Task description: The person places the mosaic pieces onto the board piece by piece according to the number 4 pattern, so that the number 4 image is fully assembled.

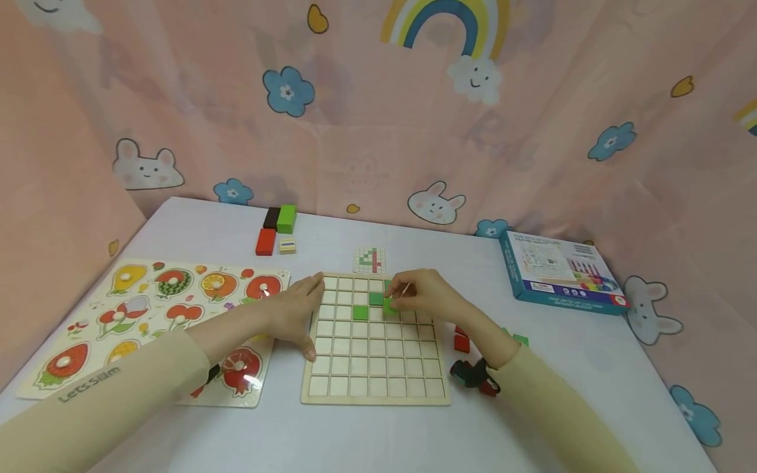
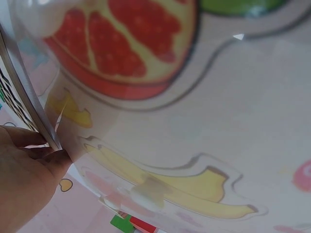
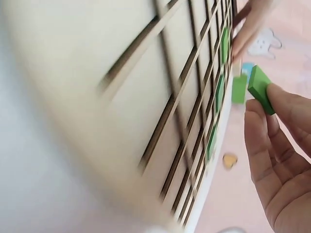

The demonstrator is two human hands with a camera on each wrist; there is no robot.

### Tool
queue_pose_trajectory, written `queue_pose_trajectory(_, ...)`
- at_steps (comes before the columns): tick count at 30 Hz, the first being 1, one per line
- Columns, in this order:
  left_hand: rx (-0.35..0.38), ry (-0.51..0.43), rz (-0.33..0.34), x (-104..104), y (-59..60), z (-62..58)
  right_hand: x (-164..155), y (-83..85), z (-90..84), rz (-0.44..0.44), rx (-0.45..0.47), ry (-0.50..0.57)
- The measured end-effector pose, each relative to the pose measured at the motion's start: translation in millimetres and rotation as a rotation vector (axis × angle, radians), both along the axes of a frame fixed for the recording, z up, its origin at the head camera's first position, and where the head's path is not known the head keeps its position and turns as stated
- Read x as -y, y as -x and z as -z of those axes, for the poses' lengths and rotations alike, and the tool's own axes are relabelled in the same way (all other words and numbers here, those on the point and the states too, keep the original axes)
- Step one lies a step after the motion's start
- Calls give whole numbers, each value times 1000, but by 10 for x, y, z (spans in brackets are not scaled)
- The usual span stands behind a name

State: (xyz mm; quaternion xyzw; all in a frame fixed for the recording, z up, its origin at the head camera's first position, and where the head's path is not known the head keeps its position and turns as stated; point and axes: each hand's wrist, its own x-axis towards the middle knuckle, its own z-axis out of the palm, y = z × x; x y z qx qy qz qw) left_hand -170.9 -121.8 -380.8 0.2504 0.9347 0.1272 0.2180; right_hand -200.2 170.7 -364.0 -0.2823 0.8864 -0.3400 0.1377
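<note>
A wooden grid board [image 1: 375,400] lies flat on the white table, with several green square tiles in its cells, among them one green tile [image 1: 361,312] and a darker one [image 1: 376,299]. My right hand [image 1: 428,295] pinches another green square tile [image 3: 261,90] between thumb and fingertips, just above the upper right part of the board. My left hand [image 1: 291,314] rests spread along the board's left edge, its fingers near the top corner and its thumb lower down. Behind the board lies a small card [image 1: 370,260] with a red and green grid pattern.
A fruit picture puzzle board [image 1: 150,299] lies under the left forearm. Black, green and red blocks [image 1: 265,242] stand at the back left. Red tiles [image 1: 462,343], a black item [image 1: 470,373] and a green tile [image 1: 520,339] lie by the right forearm. A blue box [image 1: 562,270] sits back right.
</note>
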Motion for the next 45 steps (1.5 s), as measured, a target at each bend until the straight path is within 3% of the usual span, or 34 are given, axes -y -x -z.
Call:
queue_pose_trajectory(6,14,-13,-4,5,-5,-14,394,-8,15,-89,-6,3)
queue_pose_trajectory(16,14,-14,0,27,2,-22,730,-69,93,-143,22,-22)
queue_pose_trajectory(29,15,-18,3,15,-4,-26,814,-159,103,-147,0,-93)
queue_pose_trajectory(40,8,-14,7,-3,-3,-36,819,-141,144,-165,-62,-152)
queue_pose_trajectory(45,10,-18,-1,-4,-1,-36,719,-112,82,-125,-76,-148)
